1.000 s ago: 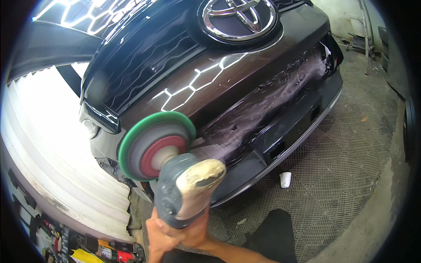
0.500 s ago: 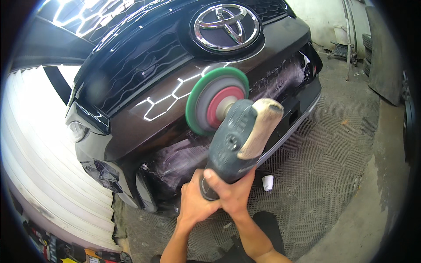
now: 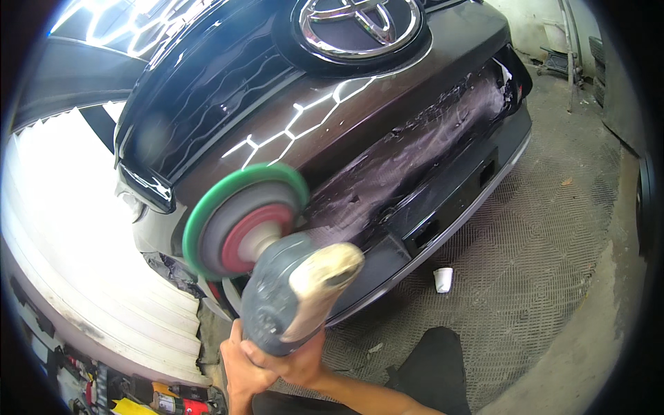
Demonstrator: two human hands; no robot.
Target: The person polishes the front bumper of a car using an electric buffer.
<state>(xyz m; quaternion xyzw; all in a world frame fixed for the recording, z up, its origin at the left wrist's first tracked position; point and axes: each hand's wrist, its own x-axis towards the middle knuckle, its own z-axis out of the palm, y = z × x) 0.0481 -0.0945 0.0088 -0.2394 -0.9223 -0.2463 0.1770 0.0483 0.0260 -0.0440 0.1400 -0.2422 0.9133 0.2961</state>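
A handheld rotary polisher (image 3: pixel 273 294) with a dark body and a worn, pale top is in my two hands. My left hand (image 3: pixel 242 370) is closed round its near end, and my right hand (image 3: pixel 297 360) grips close beside it. The round pad (image 3: pixel 238 200) has a green outer ring, a grey layer and a red backing. It lies over the left part of the car's glossy dark front panel (image 3: pixel 325 131); I cannot tell how firmly it touches. Whitish residue streaks the recessed lower section (image 3: pixel 415 155) of the car.
A large chrome emblem (image 3: pixel 360 52) sits on the panel above. White corrugated sheeting (image 3: pixel 90 228) stands at the left, with tools and containers (image 3: pixel 183 404) at lower left. A white cup (image 3: pixel 443 280) is on the patterned floor mat (image 3: pixel 526 228) at right.
The polisher and both hands have moved left and down, taking the pad from the panel's middle to its left side. The view has also shifted a little.
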